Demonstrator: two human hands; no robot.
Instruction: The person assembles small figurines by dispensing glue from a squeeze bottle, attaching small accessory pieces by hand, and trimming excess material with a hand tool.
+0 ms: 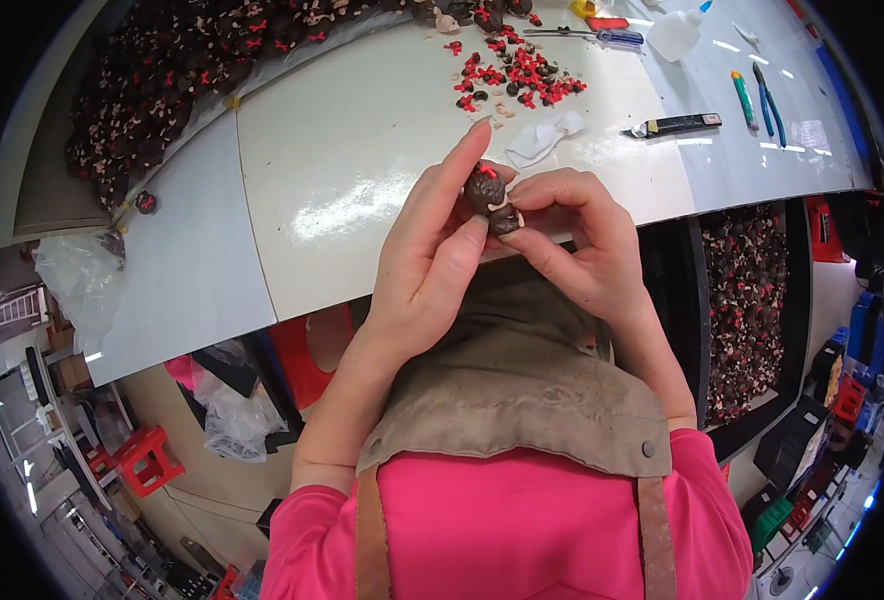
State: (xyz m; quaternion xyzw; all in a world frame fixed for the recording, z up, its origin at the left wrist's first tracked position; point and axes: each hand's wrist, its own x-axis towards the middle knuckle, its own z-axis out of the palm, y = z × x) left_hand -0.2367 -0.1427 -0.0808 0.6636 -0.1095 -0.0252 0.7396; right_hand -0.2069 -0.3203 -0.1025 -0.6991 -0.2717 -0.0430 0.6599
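Just above the table's front edge, both my hands hold one small dark brown figurine (486,190) with a red bow on top and pale bits at its middle. My left hand (432,235) grips its upper part between thumb and fingers, the forefinger stretched upward. My right hand (582,235) pinches the lower end with thumb and fingertips. Beyond them lies a pile of small red bows and dark pieces (527,75). Between that pile and my hands is a crumpled white cloth (544,137).
A heap of similar brown figurines (162,90) covers the table's left back. To the right lie a utility knife (674,126), a screwdriver (617,38), pliers (768,105), a green-handled tool (743,98) and a white squeeze bottle (676,36). A black crate of figurines (744,310) stands below right.
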